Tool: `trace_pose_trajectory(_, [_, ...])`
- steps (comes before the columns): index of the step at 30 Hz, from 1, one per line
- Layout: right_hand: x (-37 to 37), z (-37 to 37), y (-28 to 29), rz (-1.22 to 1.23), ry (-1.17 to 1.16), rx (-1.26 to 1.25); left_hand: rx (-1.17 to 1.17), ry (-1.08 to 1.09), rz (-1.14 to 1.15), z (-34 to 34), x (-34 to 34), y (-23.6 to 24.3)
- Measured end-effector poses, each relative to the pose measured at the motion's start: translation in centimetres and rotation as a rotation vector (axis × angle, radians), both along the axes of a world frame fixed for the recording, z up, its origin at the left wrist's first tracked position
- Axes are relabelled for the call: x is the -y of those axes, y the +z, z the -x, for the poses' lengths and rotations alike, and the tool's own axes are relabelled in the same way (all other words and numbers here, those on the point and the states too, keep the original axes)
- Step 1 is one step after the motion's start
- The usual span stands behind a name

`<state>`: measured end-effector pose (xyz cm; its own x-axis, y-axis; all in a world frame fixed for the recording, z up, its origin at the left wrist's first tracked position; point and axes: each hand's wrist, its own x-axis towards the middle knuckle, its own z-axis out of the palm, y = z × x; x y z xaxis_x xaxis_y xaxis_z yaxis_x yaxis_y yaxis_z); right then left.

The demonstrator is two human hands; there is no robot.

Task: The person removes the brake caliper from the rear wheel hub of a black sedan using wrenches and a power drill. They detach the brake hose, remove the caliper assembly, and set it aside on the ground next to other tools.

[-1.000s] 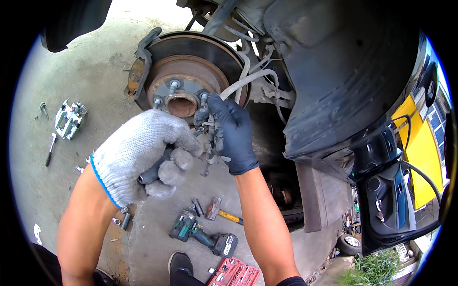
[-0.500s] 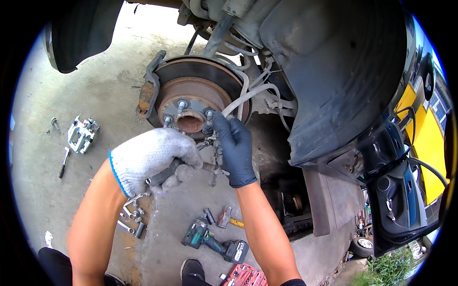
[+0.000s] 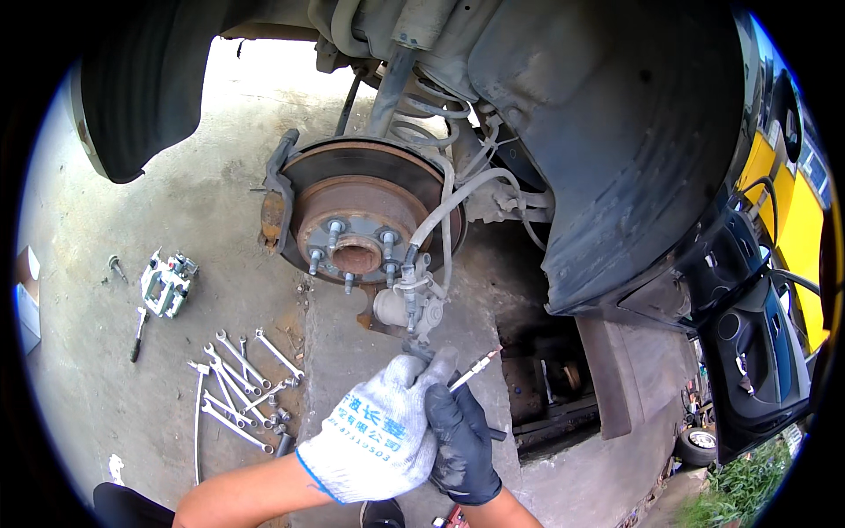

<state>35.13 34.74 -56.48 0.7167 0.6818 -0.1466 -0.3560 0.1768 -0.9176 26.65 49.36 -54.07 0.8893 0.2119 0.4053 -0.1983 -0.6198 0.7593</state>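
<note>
My left hand [image 3: 378, 431], in a white knit glove, is closed against my right hand [image 3: 462, 444], in a black glove. A slim metal pin [image 3: 476, 368] with a reddish-brown tip sticks out from between them, slanting up to the right. My right hand's fingers are wrapped; a dark rod end [image 3: 497, 435] shows beside it. What my left fingers grip is hidden. Just above the hands, a grey brake caliper [image 3: 409, 304] hangs by the brake hose [image 3: 466, 195], below the rusty brake disc [image 3: 361, 207] with its wheel studs.
Several combination wrenches [image 3: 233, 387] and sockets lie on the floor at left. Beyond them are a silvery caliper-like part [image 3: 169, 283] and a black-handled ratchet [image 3: 138, 334]. A dark pit [image 3: 546, 378] opens at right, below the wheel-arch liner [image 3: 607, 158]. An open car door [image 3: 748, 352] stands farther right.
Both hands have come down off the caliper and toward me, closing together. The caliper now hangs on its hose. The slim pin has come into sight, and the view has shifted.
</note>
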Motion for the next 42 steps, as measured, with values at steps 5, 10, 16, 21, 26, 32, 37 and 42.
trace_pose_trajectory(5, [1.9,-1.9,-1.3,0.085,-0.201,0.236,0.225,-0.130,0.354,-2.3,-2.7,-2.3])
trace_pose_trajectory(10, [1.5,-2.9,-1.5,-0.012,-0.239,0.086,-0.052,0.520,1.329,-7.2,-7.8,-17.5])
trace_pose_trajectory(16, [2.8,-4.8,-1.4,0.045,-0.275,-0.247,0.052,-0.211,1.949,-12.6,-6.3,-17.6])
trace_pose_trajectory(21, [8.7,-7.5,-5.7,0.034,-0.392,-0.297,0.033,-0.081,1.745,-10.2,-4.0,-16.1])
trace_pose_trajectory(26, [7.9,-5.7,-5.2,0.014,-0.298,-0.085,0.086,0.095,1.567,-5.7,-3.6,-9.0])
trace_pose_trajectory(32, [6.1,-5.8,-3.1,0.082,-0.190,-0.001,0.526,0.479,1.447,-1.0,-6.8,1.6])
trace_pose_trajectory(37, [5.2,-6.9,-7.5,0.116,-0.034,-0.164,0.467,0.561,1.204,-1.4,-9.2,3.9])
trace_pose_trajectory(42, [4.1,-5.7,-6.3,-0.068,-0.013,-0.429,0.443,0.489,0.927,-1.1,-8.1,4.5])
